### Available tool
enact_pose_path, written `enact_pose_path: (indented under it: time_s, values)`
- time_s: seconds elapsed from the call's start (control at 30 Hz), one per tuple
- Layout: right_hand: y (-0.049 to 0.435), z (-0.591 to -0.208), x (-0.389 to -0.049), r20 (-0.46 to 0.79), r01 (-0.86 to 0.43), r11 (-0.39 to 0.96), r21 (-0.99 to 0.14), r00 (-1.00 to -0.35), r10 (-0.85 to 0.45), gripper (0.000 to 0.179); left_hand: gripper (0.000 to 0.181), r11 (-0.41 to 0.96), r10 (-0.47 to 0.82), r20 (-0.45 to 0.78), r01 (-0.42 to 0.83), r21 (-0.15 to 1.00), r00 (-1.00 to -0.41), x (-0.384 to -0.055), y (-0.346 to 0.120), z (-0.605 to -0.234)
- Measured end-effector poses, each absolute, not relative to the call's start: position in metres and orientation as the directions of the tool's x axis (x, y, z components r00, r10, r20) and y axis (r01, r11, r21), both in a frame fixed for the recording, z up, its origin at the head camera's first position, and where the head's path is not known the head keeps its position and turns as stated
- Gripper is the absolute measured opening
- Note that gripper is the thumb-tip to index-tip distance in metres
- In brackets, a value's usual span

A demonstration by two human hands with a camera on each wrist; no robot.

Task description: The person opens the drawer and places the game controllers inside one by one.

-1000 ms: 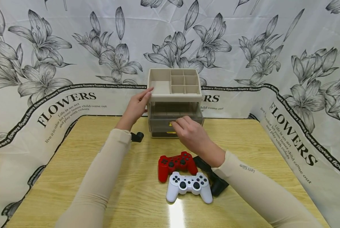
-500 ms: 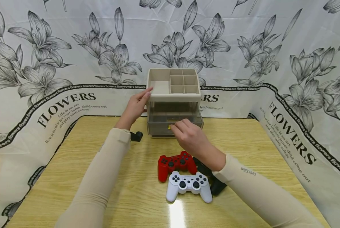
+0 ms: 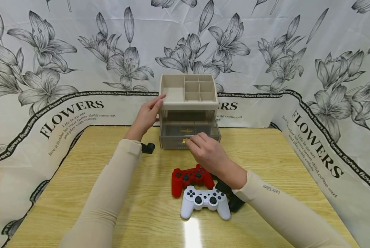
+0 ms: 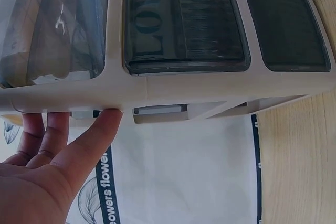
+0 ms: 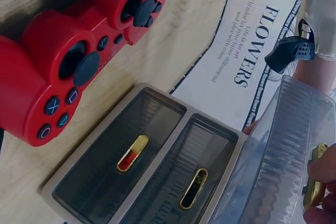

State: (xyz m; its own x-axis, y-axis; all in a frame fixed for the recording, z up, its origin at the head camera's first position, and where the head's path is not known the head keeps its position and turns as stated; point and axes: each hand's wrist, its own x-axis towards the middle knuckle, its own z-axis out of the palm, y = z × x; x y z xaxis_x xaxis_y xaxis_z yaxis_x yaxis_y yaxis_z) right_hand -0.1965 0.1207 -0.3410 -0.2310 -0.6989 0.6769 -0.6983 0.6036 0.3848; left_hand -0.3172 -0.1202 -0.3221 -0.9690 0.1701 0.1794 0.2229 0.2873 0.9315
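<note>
A small beige organizer (image 3: pixel 188 106) with see-through drawers stands at the back of the table. Its top drawer (image 3: pixel 171 142) is pulled well out at the front. Fingers of my right hand (image 3: pixel 209 151) pinch that drawer's gold handle (image 5: pixel 314 184). Two lower drawers, each with a gold handle (image 5: pixel 193 189), are pushed in, as the right wrist view shows. My left hand (image 3: pixel 146 115) rests against the organizer's left side, its forefinger along the top edge. In the left wrist view the thumb (image 4: pixel 102 127) presses the frame while the other fingertips are hidden behind it.
A red game controller (image 3: pixel 176 186) lies in front of the organizer, with a white controller (image 3: pixel 205 199) nearer to me. Black camera mounts show at the right wrist (image 3: pixel 236 202) and left wrist (image 3: pixel 148 148). A flower-printed cloth (image 3: pixel 135 103) lines the back and sides.
My right hand has drawn back toward me, and the top drawer has slid further out with it. The left hand has stayed at the organizer's side.
</note>
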Motion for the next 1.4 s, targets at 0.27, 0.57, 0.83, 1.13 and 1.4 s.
enact_pose_path:
  time_s: [0.27,0.57,0.83,1.13,1.4]
  values:
    - [0.127,-0.342,-0.194,0.697,-0.751,0.574,0.326,-0.219,-0.682,0.01,0.047,0.282,0.175,0.162,0.207,0.937,-0.971,-0.318,-0.122,-0.321]
    - [0.137,-0.352,-0.192,0.708,-0.781,0.57,0.254,-0.251,-0.66,0.011,0.045,0.299,0.182,0.132,0.182,0.937,-0.974,-0.295,-0.117,-0.301]
    - [0.146,-0.363,-0.189,0.708,-0.79,0.58,0.201,-0.292,-0.643,0.009,0.05,0.298,0.17,0.192,0.236,0.925,-0.967,-0.316,-0.118,-0.323]
    - [0.154,-0.382,-0.181,0.706,-0.835,0.531,0.147,-0.288,-0.647,0.013,0.051,0.323,0.16,0.204,0.247,0.914,-0.966,-0.315,-0.118,-0.328]
    - [0.171,-0.401,-0.173,0.703,-0.866,0.493,0.086,-0.298,-0.646,0.013,0.051,0.315,0.168,0.228,0.272,0.91,-0.959,-0.315,-0.117,-0.325]
